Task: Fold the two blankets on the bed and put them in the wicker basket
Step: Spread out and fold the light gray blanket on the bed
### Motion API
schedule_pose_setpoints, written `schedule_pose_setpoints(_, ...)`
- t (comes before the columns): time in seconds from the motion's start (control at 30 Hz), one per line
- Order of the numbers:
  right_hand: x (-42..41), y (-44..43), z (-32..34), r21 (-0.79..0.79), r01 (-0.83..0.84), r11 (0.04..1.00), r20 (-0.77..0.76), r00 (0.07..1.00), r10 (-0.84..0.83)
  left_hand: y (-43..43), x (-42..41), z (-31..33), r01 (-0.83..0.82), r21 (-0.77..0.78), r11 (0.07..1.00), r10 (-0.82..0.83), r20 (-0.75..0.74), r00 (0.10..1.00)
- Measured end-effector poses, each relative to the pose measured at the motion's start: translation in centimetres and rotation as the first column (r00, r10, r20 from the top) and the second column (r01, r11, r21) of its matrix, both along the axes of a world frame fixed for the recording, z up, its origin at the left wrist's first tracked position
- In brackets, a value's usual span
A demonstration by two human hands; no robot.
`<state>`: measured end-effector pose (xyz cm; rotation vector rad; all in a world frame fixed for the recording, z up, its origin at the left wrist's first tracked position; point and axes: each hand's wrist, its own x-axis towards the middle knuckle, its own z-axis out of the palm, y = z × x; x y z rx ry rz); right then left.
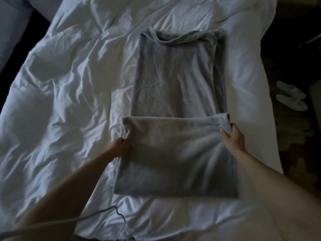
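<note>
A grey fleece blanket (175, 80) lies as a long narrow strip on the white bed, running away from me. Its near end is doubled over the strip, forming a flap with its edge across the middle. My left hand (119, 146) pinches the flap's left corner. My right hand (233, 136) grips the flap's right corner, fingers curled round the bunched fabric. No second blanket and no wicker basket show in this view.
The crumpled white duvet (57, 94) covers the bed on the left. The bed's right edge drops to a dark floor where pale slippers (291, 98) lie. A thin cable (97, 214) hangs in front of my left forearm.
</note>
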<state>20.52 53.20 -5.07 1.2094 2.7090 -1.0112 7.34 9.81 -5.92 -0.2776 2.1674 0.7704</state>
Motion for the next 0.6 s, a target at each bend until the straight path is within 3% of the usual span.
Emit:
schedule_pose_setpoints(0.2,3.1,-1.0,-1.4,-0.225,0.222,0.949,0.207,0.962,-0.176,-0.5,0.8,-0.9,-0.188,-0.048,0.981,0.188,-0.006,0.982)
schedule_pose_setpoints(0.27,4.1,-1.2,-1.1,-0.246,0.217,0.945,0.242,0.958,-0.157,-0.9,1.0,-0.6,-0.208,-0.048,0.977,0.206,-0.05,0.977)
schedule_pose_setpoints(0.33,5.0,-1.3,-0.7,-0.268,0.186,0.945,0.254,0.96,-0.116,-0.9,1.6,0.0,-0.205,-0.015,0.979,0.205,0.012,0.979)
schedule_pose_setpoints(0.4,5.6,-1.3,-0.3,-0.237,0.115,0.965,0.242,0.969,-0.056,-0.8,2.1,0.0,-0.185,0.007,0.983,0.185,0.037,0.982)
schedule_pose_setpoints(0.5,5.4,-1.2,0.3,-0.08,0.031,0.996,0.166,0.986,-0.017,-0.4,1.8,0.2,-0.298,0.084,0.951,0.303,-0.06,0.951)
schedule_pose_setpoints(0.6,4.8,-1.1,0.1,-0.098,0.037,0.994,0.16,0.987,-0.021,0.7,0.3,0.5,-0.349,0.2,0.916,0.357,-0.004,0.934)
